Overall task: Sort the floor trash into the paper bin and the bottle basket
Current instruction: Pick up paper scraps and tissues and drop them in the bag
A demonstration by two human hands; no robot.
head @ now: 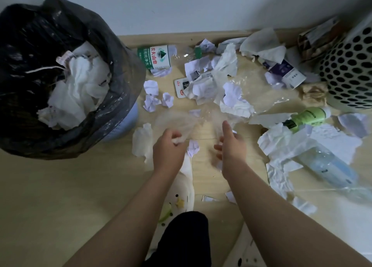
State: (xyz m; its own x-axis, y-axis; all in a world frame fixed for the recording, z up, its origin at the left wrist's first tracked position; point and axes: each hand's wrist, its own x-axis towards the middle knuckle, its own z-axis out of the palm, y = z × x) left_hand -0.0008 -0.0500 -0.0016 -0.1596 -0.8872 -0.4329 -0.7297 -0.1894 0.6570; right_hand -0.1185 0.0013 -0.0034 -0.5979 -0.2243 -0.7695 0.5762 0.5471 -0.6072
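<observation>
Floor trash (231, 93): crumpled white paper, tissue, clear film and plastic bottles, strewn over the wood floor right of the paper bin (120, 69), which is black-bagged and part-filled with tissue. Left hand (168, 148): fingers curled tight round a blurred clear film wad (177, 123). Right hand (233, 145), farther right of the bin: fingers loosely apart, gripping nothing visible.

The paper bin (60, 75), holding tissues (80, 89), stands at the left of the floor (50, 196) and the bottle basket (350, 69) at its right edge by the wall, with crumpled paper (221, 81) and plastic film (175, 119) between them, one bottle (159, 57) just beside the bin, and a second bottle (308, 117) and third bottle (330, 166) before the basket.
</observation>
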